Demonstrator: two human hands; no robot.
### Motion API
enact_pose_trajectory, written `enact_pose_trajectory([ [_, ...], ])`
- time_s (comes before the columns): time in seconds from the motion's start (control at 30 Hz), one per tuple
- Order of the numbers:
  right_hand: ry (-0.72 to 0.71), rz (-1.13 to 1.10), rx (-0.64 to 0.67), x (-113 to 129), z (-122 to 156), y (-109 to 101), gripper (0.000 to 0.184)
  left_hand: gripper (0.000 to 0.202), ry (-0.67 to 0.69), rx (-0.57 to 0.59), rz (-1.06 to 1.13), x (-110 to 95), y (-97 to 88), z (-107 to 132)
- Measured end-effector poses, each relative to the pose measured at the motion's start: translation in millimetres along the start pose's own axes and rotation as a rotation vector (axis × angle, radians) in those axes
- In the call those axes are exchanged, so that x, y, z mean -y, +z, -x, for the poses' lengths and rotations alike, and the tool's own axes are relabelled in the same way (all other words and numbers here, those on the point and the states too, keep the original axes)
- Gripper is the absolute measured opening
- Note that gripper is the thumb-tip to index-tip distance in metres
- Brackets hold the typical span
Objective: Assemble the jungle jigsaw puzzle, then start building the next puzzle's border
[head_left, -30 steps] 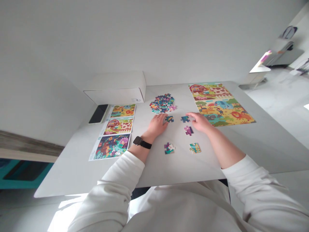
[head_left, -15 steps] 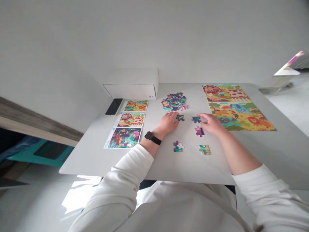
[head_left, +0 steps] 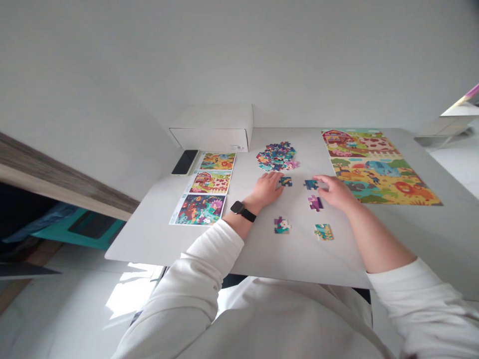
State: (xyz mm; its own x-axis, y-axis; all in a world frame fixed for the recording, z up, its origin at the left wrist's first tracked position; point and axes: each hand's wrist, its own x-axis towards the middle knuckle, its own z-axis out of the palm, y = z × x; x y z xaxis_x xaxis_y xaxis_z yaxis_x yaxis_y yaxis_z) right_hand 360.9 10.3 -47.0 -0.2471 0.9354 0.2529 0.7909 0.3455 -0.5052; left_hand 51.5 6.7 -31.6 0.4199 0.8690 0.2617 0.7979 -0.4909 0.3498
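My left hand (head_left: 266, 189), with a black watch on the wrist, lies flat on the white table (head_left: 299, 254), its fingertips touching a blue-green puzzle piece (head_left: 286, 181). My right hand (head_left: 334, 190) rests flat with its fingers stretched toward a dark blue piece (head_left: 310, 184). A purple piece (head_left: 315, 202) lies just below that hand. Two more pieces lie nearer to me, a purple and white piece (head_left: 282, 225) and a teal and orange piece (head_left: 323, 232). A pile of loose pieces (head_left: 276, 156) sits beyond my left hand.
A finished colourful puzzle (head_left: 376, 165) lies at the right of the table. Three picture cards (head_left: 205, 188) lie at the left, with a black phone (head_left: 184, 162) beside them. A white box (head_left: 213, 127) stands against the wall at the back.
The view has swung left, so the table sits further right in the frame. Both hands stay on the table near the same pieces, with hardly any movement.
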Motion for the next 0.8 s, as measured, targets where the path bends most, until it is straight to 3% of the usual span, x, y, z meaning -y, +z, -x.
enact_pose_trajectory([
  [0.47,-0.015,-0.002,-0.014,-1.3,0.2,2.0,0.048,0.044,-0.004,-0.001,0.070,-0.7,-2.9,0.7],
  [0.67,-0.029,-0.001,-0.044,0.9,1.9,4.5,0.050,0.046,-0.070,-0.106,0.268,-4.7,-34.2,19.1],
  [0.8,-0.023,-0.012,-0.062,2.4,0.2,5.6,0.045,0.044,-0.106,-0.085,0.309,-6.2,-55.5,38.0],
])
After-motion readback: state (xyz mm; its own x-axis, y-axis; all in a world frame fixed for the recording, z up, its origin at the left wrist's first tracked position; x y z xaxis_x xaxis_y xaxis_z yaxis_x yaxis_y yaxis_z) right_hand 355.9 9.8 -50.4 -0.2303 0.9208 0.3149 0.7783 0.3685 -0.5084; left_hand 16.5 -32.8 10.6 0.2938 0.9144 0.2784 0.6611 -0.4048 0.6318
